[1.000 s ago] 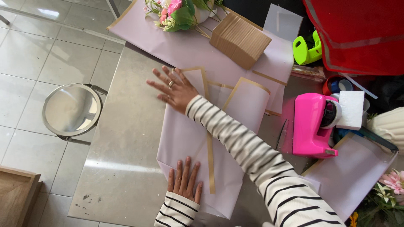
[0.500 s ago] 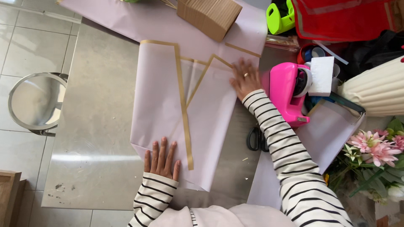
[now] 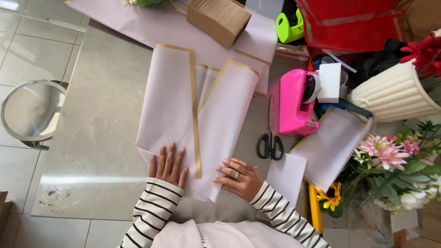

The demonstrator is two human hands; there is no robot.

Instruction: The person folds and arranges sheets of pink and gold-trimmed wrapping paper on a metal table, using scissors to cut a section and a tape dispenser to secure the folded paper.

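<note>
Both hands flat on thin wrapping paper (image 3: 202, 115).
Left hand (image 3: 168, 165) and right hand (image 3: 239, 178) lay with fingers spread, holding nothing; the sheets looked light, floppy, crease-prone, best lifted by their edges.

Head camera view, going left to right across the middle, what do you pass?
Round metal stool → left hand flat on the pale lilac wrapping paper → right hand on the same paper → black scissors → pink tape dispenser → white ribbed vase.
</note>
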